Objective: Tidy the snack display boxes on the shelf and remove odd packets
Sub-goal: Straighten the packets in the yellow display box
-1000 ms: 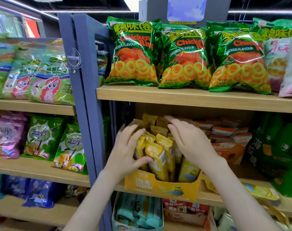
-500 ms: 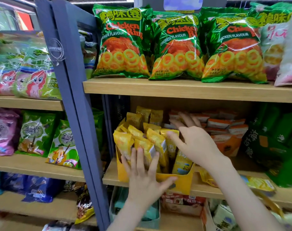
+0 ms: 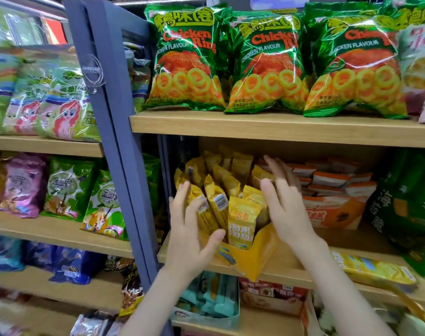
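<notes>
A yellow display box (image 3: 257,253) full of several yellow snack packets (image 3: 241,219) stands on the middle shelf (image 3: 289,270), turned at an angle with one corner over the shelf's front edge. My left hand (image 3: 189,229) is against the box's left side, fingers straight along the packets and thumb on the box front. My right hand (image 3: 285,204) is at the box's right side, fingers spread and reaching back beside the packets. To the right stands an orange display box (image 3: 335,212) with orange-and-white packets.
Green Chicken Ring bags (image 3: 184,59) line the upper shelf. Dark green bags (image 3: 405,197) stand at the right. A flat yellow packet (image 3: 373,270) lies on the shelf edge. A blue upright post (image 3: 114,141) divides off the left shelves. Teal packets in a box (image 3: 209,299) sit below.
The yellow box has been turned so its corner points outward. My left hand moved up from the box front to its left side. My right hand shifted to the box's right side.
</notes>
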Demonstrator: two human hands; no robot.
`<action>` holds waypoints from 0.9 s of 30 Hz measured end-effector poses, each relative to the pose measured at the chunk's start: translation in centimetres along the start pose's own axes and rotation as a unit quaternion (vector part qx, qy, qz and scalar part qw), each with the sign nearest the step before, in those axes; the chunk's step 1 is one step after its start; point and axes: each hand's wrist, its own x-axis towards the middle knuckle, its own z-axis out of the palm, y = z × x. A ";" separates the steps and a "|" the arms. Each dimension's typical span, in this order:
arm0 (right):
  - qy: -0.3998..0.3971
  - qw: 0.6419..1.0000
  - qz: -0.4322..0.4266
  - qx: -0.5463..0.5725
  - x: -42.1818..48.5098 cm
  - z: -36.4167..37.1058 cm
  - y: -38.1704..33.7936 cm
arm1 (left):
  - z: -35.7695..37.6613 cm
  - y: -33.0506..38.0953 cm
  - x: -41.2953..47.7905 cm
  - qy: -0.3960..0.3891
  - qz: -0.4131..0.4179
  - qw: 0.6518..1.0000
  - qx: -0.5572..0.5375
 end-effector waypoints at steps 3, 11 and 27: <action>-0.059 0.990 0.126 0.021 0.0 0.3 0.7 | 1.5 2.3 -0.5 0.018 0.039 0.998 0.045; -0.079 0.969 -0.033 -0.231 -2.9 1.8 -1.8 | -0.6 -0.6 1.1 -0.007 0.041 0.997 0.059; -0.137 0.979 0.126 -0.078 6.3 3.0 2.3 | -0.7 3.1 2.1 0.049 0.242 0.945 0.216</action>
